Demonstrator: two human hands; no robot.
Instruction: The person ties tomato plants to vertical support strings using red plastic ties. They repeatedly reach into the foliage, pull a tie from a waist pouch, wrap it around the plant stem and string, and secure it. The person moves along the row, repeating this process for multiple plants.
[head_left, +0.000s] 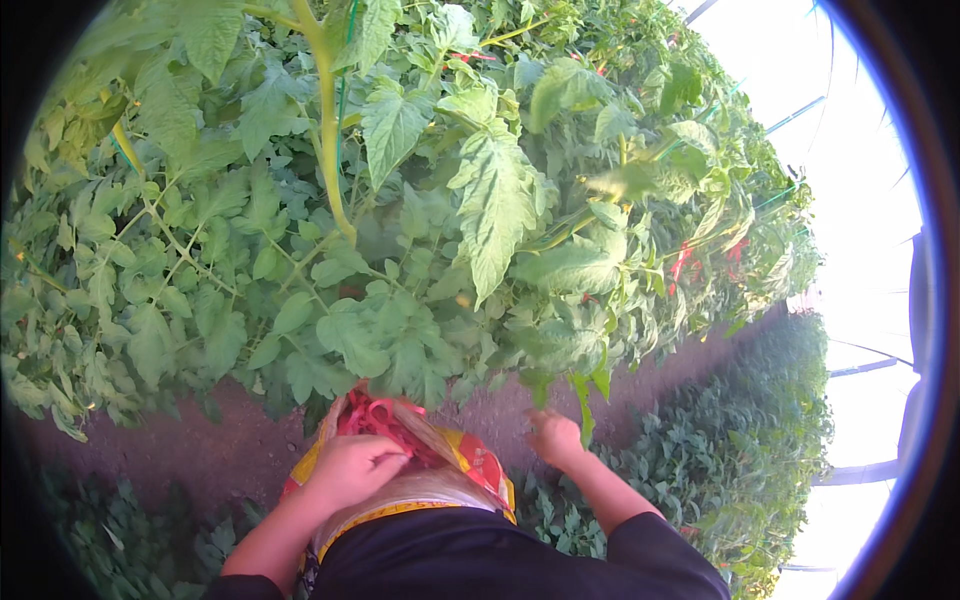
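A red and yellow plastic bag (476, 457) hangs open at my waist. Inside its mouth lies a tangle of red ribbon strips (379, 420). Over the bag's opening is my left hand (360, 466), its fingers curled beside the strips; whether it grips one cannot be made out. To the right of the bag, my right hand (555, 435) reaches out with bent fingers, close to a drooping green leaf (583, 405). Its fingertips are blurred, so any hold is unclear. In front of both hands stand leafy tomato plants (405, 322) with a thick stem (328, 127).
Green support strings (343, 112) run up along the stems. Red ties (680, 266) show among plants on the right. A bare soil path (480, 409) passes below me, with another plant row (667, 450) at lower right. Greenhouse frame bars (862, 367) are at the far right.
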